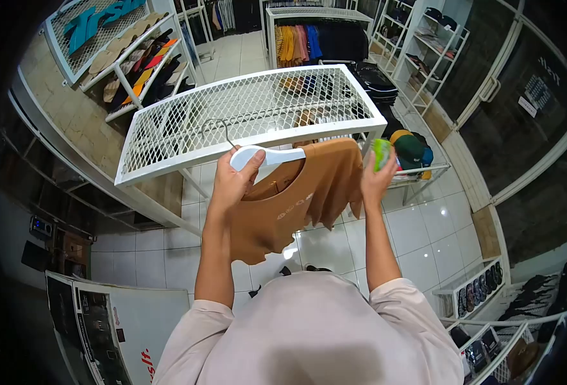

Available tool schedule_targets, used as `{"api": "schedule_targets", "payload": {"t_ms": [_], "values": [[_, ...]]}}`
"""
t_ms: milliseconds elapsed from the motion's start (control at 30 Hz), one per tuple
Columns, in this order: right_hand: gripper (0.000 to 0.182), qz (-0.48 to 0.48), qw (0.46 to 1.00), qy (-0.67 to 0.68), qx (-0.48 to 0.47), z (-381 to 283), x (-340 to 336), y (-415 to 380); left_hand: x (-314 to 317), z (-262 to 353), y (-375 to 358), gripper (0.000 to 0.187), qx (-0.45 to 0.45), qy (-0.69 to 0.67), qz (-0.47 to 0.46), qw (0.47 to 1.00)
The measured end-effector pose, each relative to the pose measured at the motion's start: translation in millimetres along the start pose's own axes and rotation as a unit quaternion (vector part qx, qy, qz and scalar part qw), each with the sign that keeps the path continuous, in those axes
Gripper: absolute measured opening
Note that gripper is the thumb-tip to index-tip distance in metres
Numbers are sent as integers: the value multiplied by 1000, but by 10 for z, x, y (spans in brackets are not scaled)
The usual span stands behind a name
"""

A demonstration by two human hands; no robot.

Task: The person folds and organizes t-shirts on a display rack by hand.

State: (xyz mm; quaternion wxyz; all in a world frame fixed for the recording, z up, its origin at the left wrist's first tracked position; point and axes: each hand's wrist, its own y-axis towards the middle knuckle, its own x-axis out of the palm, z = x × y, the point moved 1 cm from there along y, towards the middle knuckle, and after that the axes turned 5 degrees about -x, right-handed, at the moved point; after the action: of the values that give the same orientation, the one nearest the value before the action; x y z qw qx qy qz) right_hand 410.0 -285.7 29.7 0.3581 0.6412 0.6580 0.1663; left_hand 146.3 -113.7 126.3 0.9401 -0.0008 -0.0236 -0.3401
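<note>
My left hand [233, 183] is closed on the white hanger [285, 156] near its metal hook. A brown T-shirt [283, 212] with a small pale print across its front hangs from the hanger, its right shoulder over the hanger's arm. The neckline sits low beside my left hand. At the shirt's right side, my right hand [376, 179] is closed around a bright green object [381, 154], whose kind I cannot make out. Whether its fingers also touch the shirt's edge is hidden.
A white mesh-topped rack [251, 106] stands just beyond the shirt. Caps [408, 147] lie on a low stand at the right. Colourful folded clothes hang on a farther rack [319, 16]. Glass doors [521, 96] line the right; a white box-like panel [149, 321] is at lower left.
</note>
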Motion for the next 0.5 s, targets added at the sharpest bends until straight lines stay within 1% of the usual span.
{"api": "schedule_targets", "payload": {"t_ms": [33,67,100,133,167,200,233,300,333,400,433,467,500], "values": [[62,31,1000,-4,-1,34,-89,-38,-8,-7,-16,32,1,0,-1,1000],[60,62,998,-7,-4,58,-136,-63,-2,-11,-27,31,16,-7,20,1000],[60,63,998,-7,-7,-22,-156,-75,3,-11,-20,30,30,-14,41,999],[60,48,997,9,-66,-209,-199,-120,-8,-29,-5,30,29,-15,40,999],[60,33,992,23,-122,-408,-245,-186,-26,-66,8,28,28,-2,20,999],[62,-20,990,67,-121,-605,-273,-248,-24,-102,14,26,26,11,-2,1000],[66,-48,980,63,-185,-698,-248,-299,7,-130,16,26,23,13,-8,1000],[70,-117,965,74,-225,-729,-180,-424,109,-151,20,26,63,46,-25,997],[70,-113,965,72,-224,-663,-153,-423,144,-107,-18,26,57,68,-21,996],[69,-28,979,41,-196,-425,-79,-362,111,-143,18,25,70,60,-25,995],[69,-27,979,41,-198,-251,-55,-308,97,-160,29,24,79,50,-24,995],[67,-14,996,20,-87,-17,-61,-246,93,-142,9,23,75,40,-11,996],[65,0,1000,-1,24,46,-107,-195,86,-151,-18,23,73,39,-10,996]]}}
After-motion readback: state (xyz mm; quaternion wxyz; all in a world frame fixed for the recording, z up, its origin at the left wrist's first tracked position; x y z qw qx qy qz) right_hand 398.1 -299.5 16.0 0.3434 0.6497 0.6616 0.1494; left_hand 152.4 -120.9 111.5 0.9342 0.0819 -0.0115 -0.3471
